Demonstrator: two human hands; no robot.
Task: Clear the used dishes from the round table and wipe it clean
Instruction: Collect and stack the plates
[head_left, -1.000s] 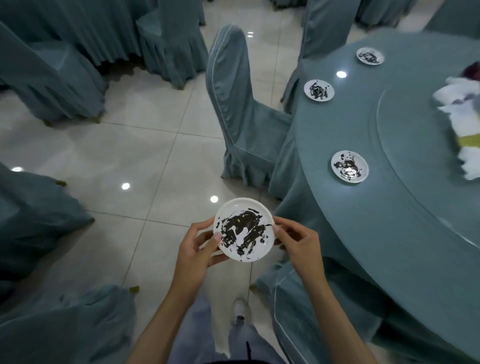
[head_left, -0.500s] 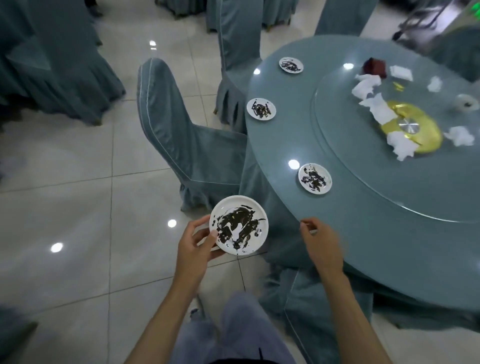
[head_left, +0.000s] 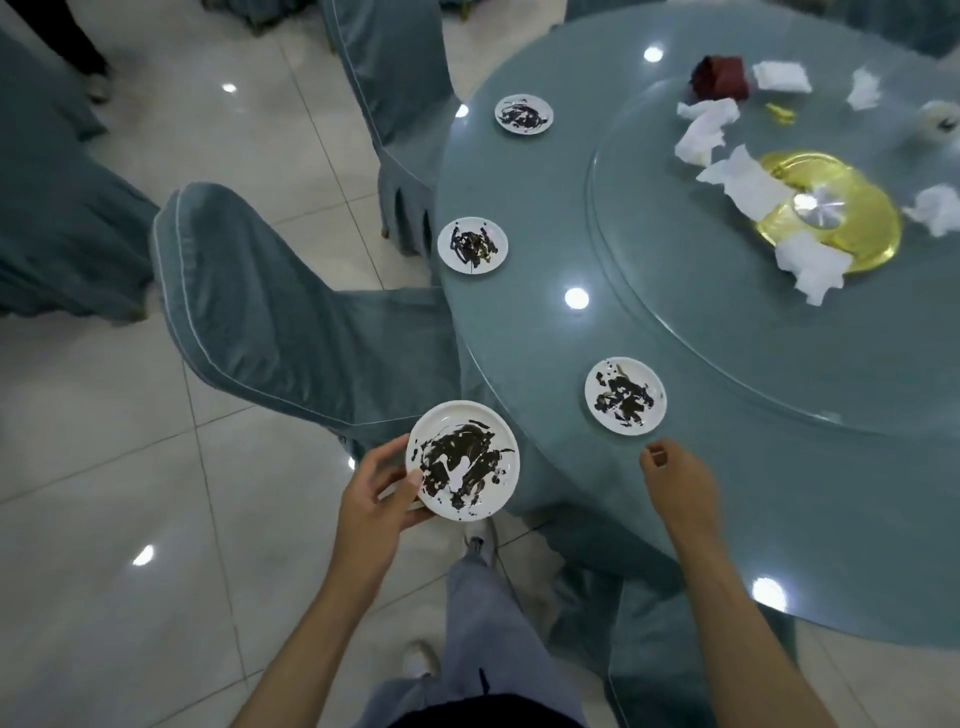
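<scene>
My left hand (head_left: 376, 493) holds a white plate smeared with dark sauce (head_left: 462, 460) over the floor, just off the round table's edge (head_left: 519, 332). My right hand (head_left: 675, 475) hovers above the table rim with fingers loosely curled and nothing in them, a little below the nearest dirty plate (head_left: 625, 395). Two more dirty plates rest along the rim: a middle plate (head_left: 472, 244) and a far plate (head_left: 523, 114). Crumpled white napkins (head_left: 743, 182) lie on the glass turntable (head_left: 675, 322).
A covered chair (head_left: 291, 317) stands left of the table, close to the held plate; another covered chair (head_left: 395, 78) is behind it. A gold disc (head_left: 852, 208), a dark red box (head_left: 719, 78) and a small white cup (head_left: 940, 122) sit on the turntable. Glossy floor tiles lie at left.
My right hand let go of the held plate and moved right over the table rim towards the nearest plate. The view swung towards the table; the left hand keeps the plate alone.
</scene>
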